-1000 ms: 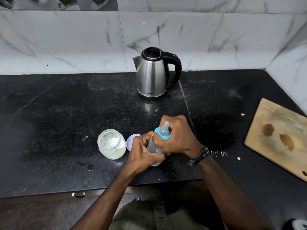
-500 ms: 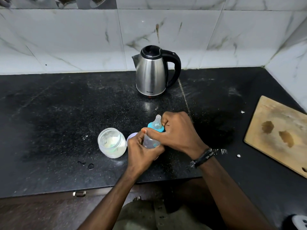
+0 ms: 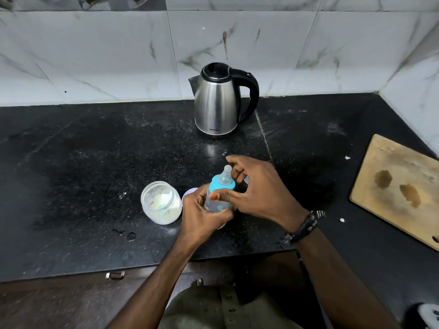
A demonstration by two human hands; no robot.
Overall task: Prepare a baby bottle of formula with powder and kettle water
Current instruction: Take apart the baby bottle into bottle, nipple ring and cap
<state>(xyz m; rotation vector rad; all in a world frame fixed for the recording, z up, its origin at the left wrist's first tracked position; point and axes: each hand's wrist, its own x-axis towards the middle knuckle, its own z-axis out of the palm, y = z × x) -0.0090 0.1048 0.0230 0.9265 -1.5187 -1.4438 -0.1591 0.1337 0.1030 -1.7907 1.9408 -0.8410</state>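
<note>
A clear baby bottle [image 3: 219, 202] with a blue collar and a teat on top stands on the black counter [image 3: 95, 167] near the front edge. My left hand [image 3: 202, 217] is wrapped around its body from the left. My right hand [image 3: 259, 193] hovers at the collar with fingers spread and the thumb touching the blue ring. An uncapped jar of white formula powder [image 3: 161, 203] sits just left of the bottle. A pale lid [image 3: 188, 194] lies between jar and bottle, mostly hidden. The steel kettle [image 3: 219, 103] with a black handle stands further back by the wall.
A wooden cutting board [image 3: 396, 188] lies at the right side of the counter. Small water drops [image 3: 129, 235] and white crumbs [image 3: 341, 220] dot the surface. Tiled walls close the back and right. A drawer handle [image 3: 115, 274] shows below the counter edge.
My right hand has loosened from a tight grip over the bottle's collar to spread fingers, uncovering the teat. The left hand keeps hold of the bottle's body.
</note>
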